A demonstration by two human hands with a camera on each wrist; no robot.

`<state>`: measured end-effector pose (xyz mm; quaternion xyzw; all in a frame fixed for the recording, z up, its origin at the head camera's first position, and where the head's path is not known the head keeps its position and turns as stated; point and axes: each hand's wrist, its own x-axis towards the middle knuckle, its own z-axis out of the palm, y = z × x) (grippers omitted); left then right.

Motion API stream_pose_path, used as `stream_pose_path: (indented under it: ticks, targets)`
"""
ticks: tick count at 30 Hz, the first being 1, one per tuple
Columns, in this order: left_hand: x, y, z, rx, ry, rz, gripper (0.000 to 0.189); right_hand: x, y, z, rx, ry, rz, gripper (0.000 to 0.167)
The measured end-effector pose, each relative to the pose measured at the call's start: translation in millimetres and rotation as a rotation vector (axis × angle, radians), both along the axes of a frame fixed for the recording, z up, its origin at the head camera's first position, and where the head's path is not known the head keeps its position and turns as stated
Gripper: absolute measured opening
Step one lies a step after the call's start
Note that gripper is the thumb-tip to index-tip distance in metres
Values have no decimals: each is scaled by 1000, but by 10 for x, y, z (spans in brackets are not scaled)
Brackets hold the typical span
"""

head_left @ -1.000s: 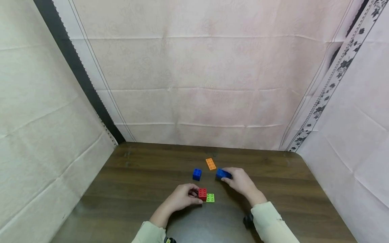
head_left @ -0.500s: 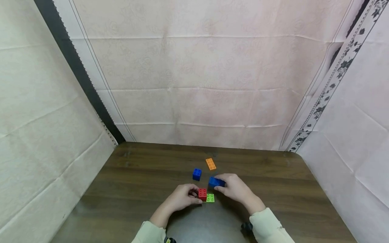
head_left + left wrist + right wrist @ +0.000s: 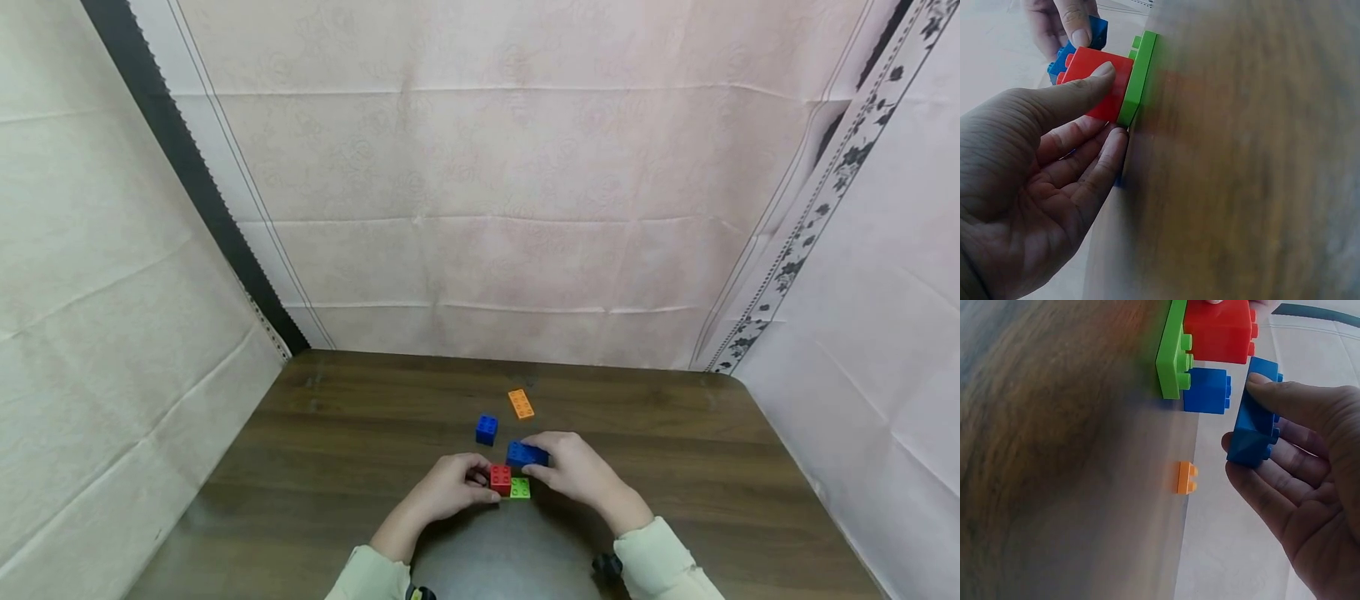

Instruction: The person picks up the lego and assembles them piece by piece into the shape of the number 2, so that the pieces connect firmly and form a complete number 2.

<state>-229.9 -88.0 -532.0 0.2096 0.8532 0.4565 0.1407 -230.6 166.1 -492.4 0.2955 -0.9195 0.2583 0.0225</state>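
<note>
My left hand [image 3: 448,488] grips a red toy brick [image 3: 1099,81] between thumb and fingers. That brick sits on one end of a flat light green brick [image 3: 520,488], whose bare studs show to its right. In my right hand [image 3: 577,467] a long blue brick [image 3: 1255,419] is pinched, held above the table, just behind and to the right of the red brick. The right wrist view shows its studs turned toward the palm side. Beyond the hands a smaller blue brick [image 3: 486,430] stands on the table.
A flat orange brick [image 3: 521,404] lies farther back on the brown wooden table [image 3: 360,417]. Pale cloth [image 3: 480,267] hangs behind the table's back edge, with more cloth at both sides.
My right hand has carried the long blue brick left and toward me, close to the red brick. The left hand and the other bricks have stayed in place.
</note>
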Motion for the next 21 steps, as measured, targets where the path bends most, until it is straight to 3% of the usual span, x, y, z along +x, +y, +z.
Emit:
stream_pose_path:
  ticks: [13,21]
  targets:
    - [-20,-10,11,-2,15,-3,29,36,-39,30,-16,9,0,35]
    - [-18,-20,-37,-3,16,-9,28,79,-91,-1,-22,-49,54,37]
